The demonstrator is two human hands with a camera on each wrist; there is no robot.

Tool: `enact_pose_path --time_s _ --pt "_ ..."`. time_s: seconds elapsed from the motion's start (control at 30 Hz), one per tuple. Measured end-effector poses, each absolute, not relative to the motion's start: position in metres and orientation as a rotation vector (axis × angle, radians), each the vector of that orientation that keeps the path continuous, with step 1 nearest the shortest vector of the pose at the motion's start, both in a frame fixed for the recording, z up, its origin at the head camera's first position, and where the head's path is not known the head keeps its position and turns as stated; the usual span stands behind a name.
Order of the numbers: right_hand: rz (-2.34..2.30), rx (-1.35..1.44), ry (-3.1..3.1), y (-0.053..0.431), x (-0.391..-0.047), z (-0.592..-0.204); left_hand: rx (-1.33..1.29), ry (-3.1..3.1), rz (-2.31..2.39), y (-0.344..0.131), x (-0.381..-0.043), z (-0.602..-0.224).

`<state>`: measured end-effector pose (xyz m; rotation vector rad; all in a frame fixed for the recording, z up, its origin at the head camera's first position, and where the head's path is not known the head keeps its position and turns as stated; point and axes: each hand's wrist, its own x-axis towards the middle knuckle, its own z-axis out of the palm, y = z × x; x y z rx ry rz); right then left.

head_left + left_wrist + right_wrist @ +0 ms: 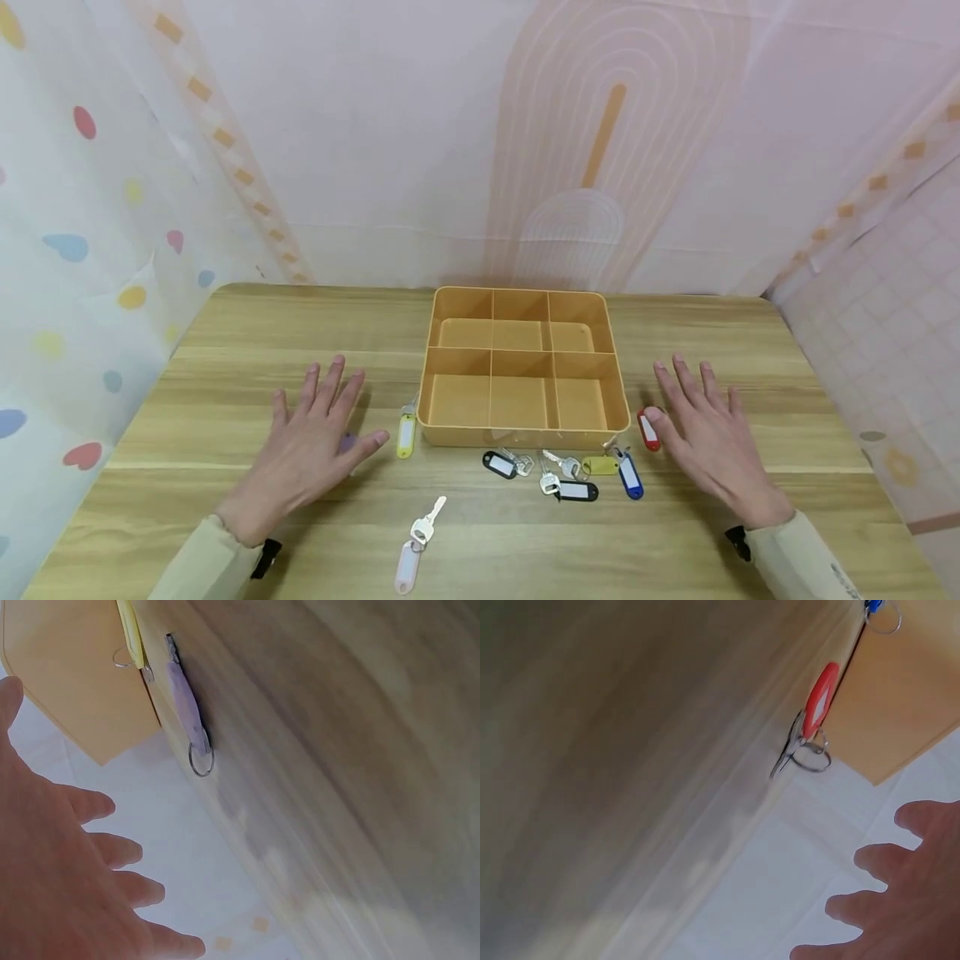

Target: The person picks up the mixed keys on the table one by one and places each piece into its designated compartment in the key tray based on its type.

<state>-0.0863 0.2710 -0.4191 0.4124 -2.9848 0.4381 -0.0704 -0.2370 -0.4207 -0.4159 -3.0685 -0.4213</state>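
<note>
My left hand (pixel 311 446) is held with fingers spread over the table, left of a tan divided box (pixel 525 437). A purple key tag (pixel 187 709) lies beneath it, mostly hidden by the thumb in the head view. Between this hand and the box is a yellow key tag (pixel 406 436). On the box's other side my right hand (pixel 712 437) is also spread, holding nothing. Its thumb overlaps a red key tag (pixel 648 429) in the head view; the right wrist view shows that tag's ring and key (pixel 786 746) on the tabletop.
The box has several compartments in two rows. In front of it lie keys with black tags (pixel 499 464), another yellow tag (pixel 600 466) and a blue tag (pixel 631 477). Nearer the front left is a key (pixel 424 527) on a pale tag (pixel 407 567). Patterned curtains (pixel 375 150) surround the wooden table (pixel 525 558).
</note>
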Motion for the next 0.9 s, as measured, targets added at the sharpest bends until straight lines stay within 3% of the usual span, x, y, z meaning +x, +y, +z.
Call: enact_pose_path --time_s 0.9 --pt "0.806 0.518 -2.966 0.238 -0.087 -0.419 -0.588 -2.919 -0.559 -0.259 -0.064 -0.416"
